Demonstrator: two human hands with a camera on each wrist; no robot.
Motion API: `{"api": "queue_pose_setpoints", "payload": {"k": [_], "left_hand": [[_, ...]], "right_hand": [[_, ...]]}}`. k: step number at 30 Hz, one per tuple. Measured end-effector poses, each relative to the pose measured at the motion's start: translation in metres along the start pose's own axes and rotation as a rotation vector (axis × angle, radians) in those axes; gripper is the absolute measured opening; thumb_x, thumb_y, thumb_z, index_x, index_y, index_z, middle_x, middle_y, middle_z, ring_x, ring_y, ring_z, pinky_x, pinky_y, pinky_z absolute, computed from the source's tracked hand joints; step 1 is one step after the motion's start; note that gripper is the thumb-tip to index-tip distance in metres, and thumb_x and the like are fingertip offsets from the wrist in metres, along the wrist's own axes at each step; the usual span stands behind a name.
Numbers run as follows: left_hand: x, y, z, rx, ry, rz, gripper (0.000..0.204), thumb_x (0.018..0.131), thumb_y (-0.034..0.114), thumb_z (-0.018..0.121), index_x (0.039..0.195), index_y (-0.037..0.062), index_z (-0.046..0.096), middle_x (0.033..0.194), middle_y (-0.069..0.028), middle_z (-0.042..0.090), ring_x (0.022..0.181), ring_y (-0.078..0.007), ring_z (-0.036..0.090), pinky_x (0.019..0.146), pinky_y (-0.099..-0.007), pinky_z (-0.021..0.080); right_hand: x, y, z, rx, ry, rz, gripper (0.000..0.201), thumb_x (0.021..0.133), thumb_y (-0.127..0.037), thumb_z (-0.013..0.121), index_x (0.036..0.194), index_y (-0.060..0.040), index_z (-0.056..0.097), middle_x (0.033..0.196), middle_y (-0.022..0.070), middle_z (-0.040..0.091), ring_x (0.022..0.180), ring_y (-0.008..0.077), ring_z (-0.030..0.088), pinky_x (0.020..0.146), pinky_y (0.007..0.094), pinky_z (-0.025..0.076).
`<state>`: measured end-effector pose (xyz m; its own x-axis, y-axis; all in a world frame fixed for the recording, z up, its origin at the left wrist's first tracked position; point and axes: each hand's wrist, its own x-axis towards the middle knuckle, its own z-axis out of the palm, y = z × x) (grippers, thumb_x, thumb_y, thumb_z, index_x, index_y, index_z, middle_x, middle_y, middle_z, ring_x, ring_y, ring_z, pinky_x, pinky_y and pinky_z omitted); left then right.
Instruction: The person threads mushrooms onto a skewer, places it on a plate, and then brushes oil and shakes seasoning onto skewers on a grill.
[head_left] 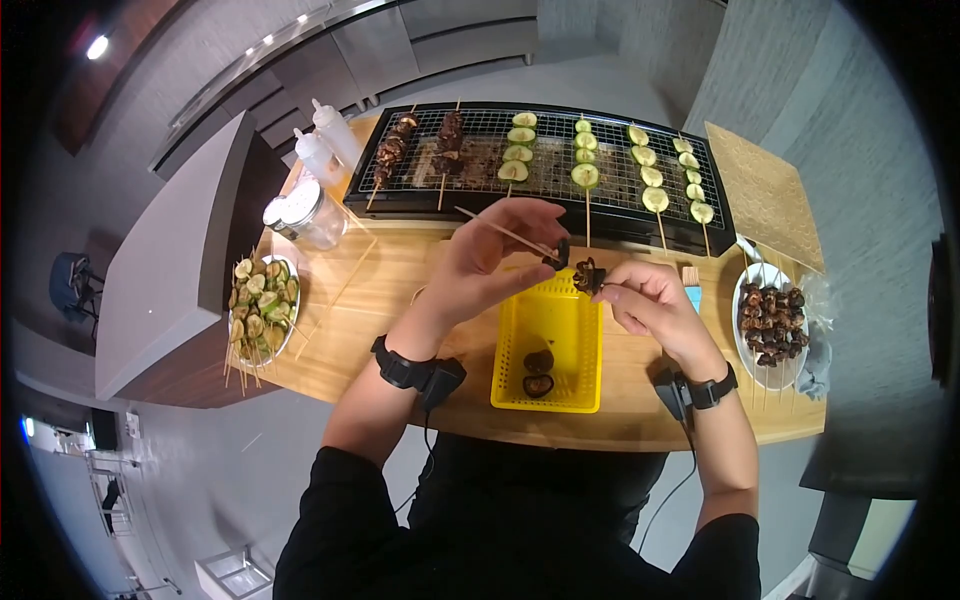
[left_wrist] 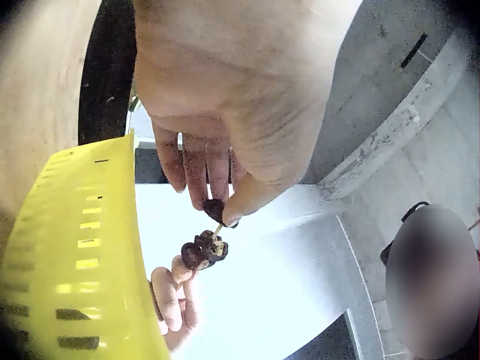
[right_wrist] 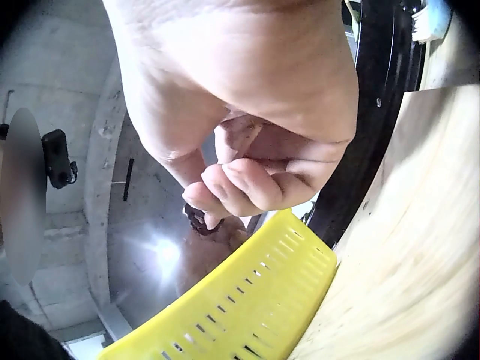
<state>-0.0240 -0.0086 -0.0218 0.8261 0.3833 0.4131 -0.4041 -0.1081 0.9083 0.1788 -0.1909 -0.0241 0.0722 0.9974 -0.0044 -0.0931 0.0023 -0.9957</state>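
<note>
A wooden skewer (head_left: 505,232) slants across between the two hands. My left hand (head_left: 490,255) pinches a dark mushroom piece (left_wrist: 214,210) between thumb and fingertips, with the stick running from it toward the other hand. A cluster of dark mushroom pieces (left_wrist: 204,250) sits on the stick at the right fingertips. My right hand (head_left: 650,300) grips this mushroom skewer just beside the cluster, its fingers curled in the right wrist view. Below both hands stands a yellow basket (head_left: 597,370), with two dark mushrooms (head_left: 538,372) on its floor.
Behind the basket stands a black grill (head_left: 480,210) bearing mushroom and zucchini skewers. At left are a plate of zucchini skewers (head_left: 262,300), a jar (head_left: 318,218) and squeeze bottles (head_left: 335,135). A plate of dark skewers (head_left: 772,320), a brush (head_left: 691,285) and a tan board (head_left: 765,190) lie at right.
</note>
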Motion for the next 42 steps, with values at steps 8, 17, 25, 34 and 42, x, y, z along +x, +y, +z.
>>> {"api": "queue_pose_setpoints", "payload": {"k": [8,17,25,34,42], "left_hand": [[-0.004,0.001,0.006,0.050,-0.065,-0.039,0.056,0.087,0.000,0.078,0.139,0.0041,0.056,0.118,-0.0049,0.065,0.111,-0.0134,0.063,0.102,-0.0306,0.049],[-0.004,0.017,0.017,0.258,-0.011,-0.143,0.056,0.084,0.004,0.082,0.134,0.0057,0.058,0.116,-0.0036,0.065,0.108,-0.0135,0.065,0.095,-0.0313,0.053],[-0.022,0.031,0.017,0.874,-0.640,-0.131,0.027,0.084,0.017,0.077,0.110,0.0156,0.068,0.106,-0.0001,0.070,0.103,-0.0220,0.067,0.095,-0.0386,0.048],[-0.024,0.031,0.018,0.908,-0.759,-0.138,0.024,0.084,0.015,0.076,0.106,0.0149,0.066,0.101,-0.0021,0.066,0.103,-0.0243,0.064,0.093,-0.0391,0.046],[-0.005,0.039,0.011,0.642,-0.059,0.034,0.040,0.081,-0.002,0.080,0.118,0.0058,0.064,0.112,-0.0059,0.068,0.104,-0.0186,0.068,0.092,-0.0317,0.053]], "right_hand": [[-0.001,0.000,0.002,-0.031,-0.022,-0.019,0.012,0.103,-0.006,0.060,0.104,-0.0005,0.071,0.066,-0.0055,0.052,0.056,0.0012,0.043,0.051,0.0202,0.032],[0.002,0.003,-0.006,0.064,0.090,-0.038,0.014,0.103,-0.008,0.058,0.103,-0.0007,0.070,0.064,-0.0061,0.048,0.053,0.0015,0.038,0.049,0.0204,0.026],[0.003,-0.001,-0.008,0.172,0.148,-0.040,0.015,0.104,-0.011,0.058,0.101,-0.0016,0.070,0.063,-0.0073,0.046,0.052,0.0009,0.036,0.049,0.0200,0.025],[0.003,0.003,-0.008,0.179,0.156,-0.029,0.016,0.104,-0.011,0.058,0.100,-0.0011,0.070,0.063,-0.0070,0.046,0.051,0.0009,0.036,0.048,0.0202,0.025],[0.004,0.004,-0.009,0.211,0.155,-0.043,0.015,0.104,-0.009,0.058,0.101,0.0002,0.069,0.061,-0.0061,0.046,0.051,0.0019,0.036,0.048,0.0203,0.025]]}}
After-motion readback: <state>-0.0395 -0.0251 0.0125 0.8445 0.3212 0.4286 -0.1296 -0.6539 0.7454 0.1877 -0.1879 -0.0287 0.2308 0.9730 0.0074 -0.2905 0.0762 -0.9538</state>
